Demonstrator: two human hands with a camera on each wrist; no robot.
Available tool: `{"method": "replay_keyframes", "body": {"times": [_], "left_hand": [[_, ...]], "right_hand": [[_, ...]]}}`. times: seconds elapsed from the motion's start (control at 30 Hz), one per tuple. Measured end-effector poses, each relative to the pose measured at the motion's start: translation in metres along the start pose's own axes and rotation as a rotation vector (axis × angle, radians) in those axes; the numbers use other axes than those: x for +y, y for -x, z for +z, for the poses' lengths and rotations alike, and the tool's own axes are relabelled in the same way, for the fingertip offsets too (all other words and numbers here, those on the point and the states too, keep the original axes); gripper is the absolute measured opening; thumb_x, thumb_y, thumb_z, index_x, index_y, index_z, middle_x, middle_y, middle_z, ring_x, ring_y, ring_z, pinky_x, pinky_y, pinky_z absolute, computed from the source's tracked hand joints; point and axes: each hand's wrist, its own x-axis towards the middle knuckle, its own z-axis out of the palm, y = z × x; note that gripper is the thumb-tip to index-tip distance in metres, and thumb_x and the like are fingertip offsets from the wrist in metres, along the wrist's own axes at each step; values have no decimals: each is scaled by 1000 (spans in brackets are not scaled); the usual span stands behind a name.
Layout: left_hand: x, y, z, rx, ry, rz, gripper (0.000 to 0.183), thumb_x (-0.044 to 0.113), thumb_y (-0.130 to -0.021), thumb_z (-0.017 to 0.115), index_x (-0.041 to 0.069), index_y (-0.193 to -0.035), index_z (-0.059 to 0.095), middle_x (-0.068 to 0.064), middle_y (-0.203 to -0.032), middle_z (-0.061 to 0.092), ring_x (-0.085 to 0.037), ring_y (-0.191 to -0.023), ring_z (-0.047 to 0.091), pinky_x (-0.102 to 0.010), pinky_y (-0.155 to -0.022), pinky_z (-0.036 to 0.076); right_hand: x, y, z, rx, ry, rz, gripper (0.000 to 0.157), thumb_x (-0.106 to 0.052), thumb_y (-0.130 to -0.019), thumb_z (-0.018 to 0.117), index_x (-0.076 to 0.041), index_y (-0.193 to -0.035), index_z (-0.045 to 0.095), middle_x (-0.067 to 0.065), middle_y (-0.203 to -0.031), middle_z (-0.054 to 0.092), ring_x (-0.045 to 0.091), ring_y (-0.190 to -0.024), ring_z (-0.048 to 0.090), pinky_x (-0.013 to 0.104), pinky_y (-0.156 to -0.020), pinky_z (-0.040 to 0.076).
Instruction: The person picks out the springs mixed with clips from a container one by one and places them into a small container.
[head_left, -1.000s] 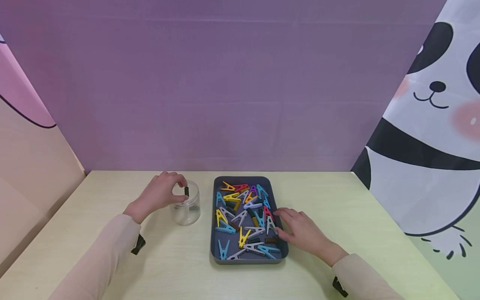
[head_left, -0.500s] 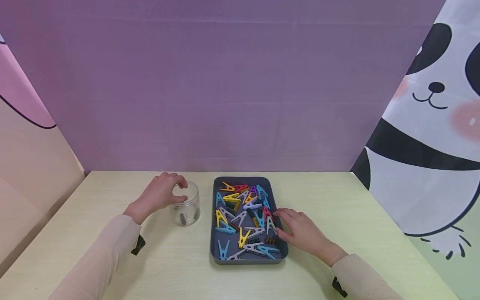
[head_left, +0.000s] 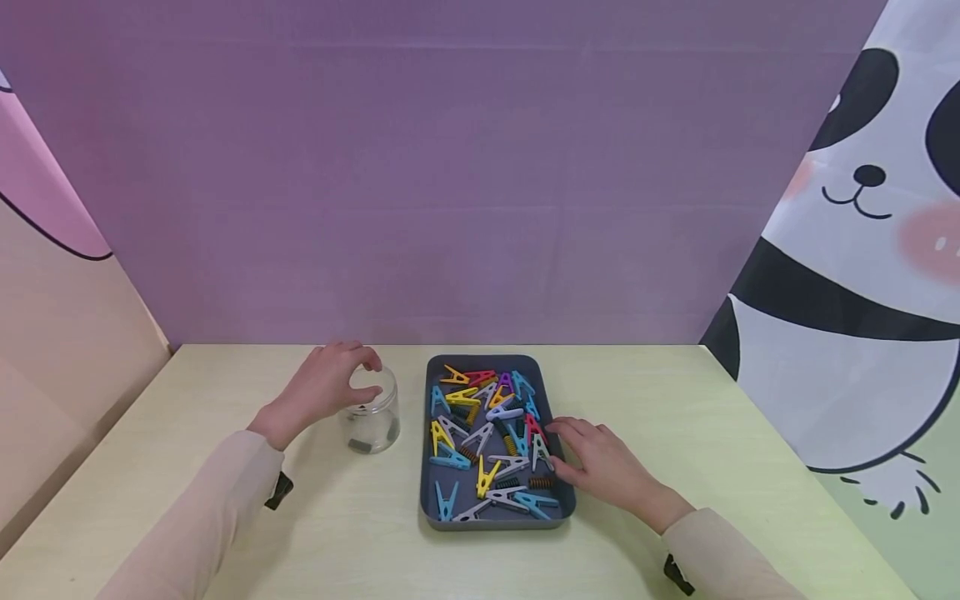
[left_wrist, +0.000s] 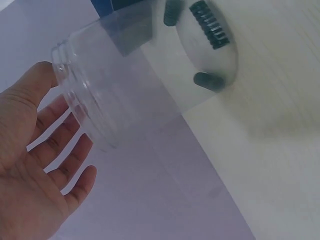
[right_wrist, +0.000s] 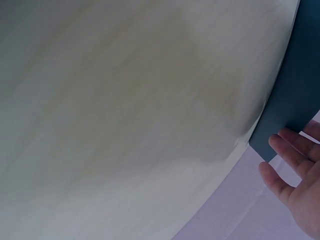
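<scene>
My left hand hovers at the mouth of a clear jar, thumb and fingers spread apart with nothing between them. Inside the jar, on its bottom, lie dark ribbed coil pieces; the left wrist view shows three. My right hand rests at the right edge of a grey tray, its fingers extended against the side and holding nothing. Several plastic clips, among them a yellow clip and a blue clip, fill the tray. Among them lie several coil pieces, such as a brown coil.
The jar and tray stand side by side on a pale wooden table, with a strip of tabletop between them. A purple backdrop rises behind the table's far edge. A panda-print panel stands at the right.
My left hand has let go of a dark coil piece, which dropped and now lies flat on the jar's bottom. The hand has then shifted slightly up and right. My right hand stays put.
</scene>
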Motion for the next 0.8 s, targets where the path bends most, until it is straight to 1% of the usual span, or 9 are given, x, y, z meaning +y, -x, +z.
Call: {"method": "replay_keyframes", "body": {"times": [0.2, 0.33, 0.43, 0.67, 0.8], "left_hand": [[11, -3, -1, -4, 9, 19, 33, 31, -73, 75, 15, -100, 65, 2, -94, 63, -22, -96, 53, -43, -85, 41], [20, -3, 2, -9, -3, 50, 30, 31, -75, 73, 17, -99, 65, 4, -93, 63, -21, -98, 52, -43, -85, 41], [27, -3, 4, -10, -10, 73, 28, 33, -75, 72, 18, -99, 65, 5, -93, 63, -19, -96, 52, -41, -84, 42], [45, -3, 13, -60, -7, 99, 31, 35, -75, 72, 20, -101, 65, 5, -101, 64, -17, -97, 52, -40, -87, 42], [51, -4, 19, -77, 1, 121, 31, 34, -75, 72, 19, -101, 65, 6, -100, 64, -17, -96, 52, -39, -86, 42]], "right_hand": [[0, 1, 0, 6, 8, -6, 42, -33, -82, 63, -9, -116, 57, 8, -119, 59, 24, -108, 57, 43, -84, 46], [0, 1, 0, 8, 5, -9, 41, -32, -82, 63, -9, -115, 57, 9, -118, 59, 24, -109, 57, 43, -84, 46], [0, 0, 0, 6, 1, -7, 41, -32, -82, 63, -9, -115, 57, 9, -119, 59, 24, -109, 56, 43, -85, 46], [0, 1, 0, 7, -1, -7, 41, -32, -82, 62, -8, -116, 57, 9, -119, 59, 25, -109, 56, 43, -85, 46], [0, 1, 0, 8, 5, -9, 41, -32, -82, 63, -9, -116, 57, 9, -119, 59, 24, -109, 56, 43, -85, 46]]}}
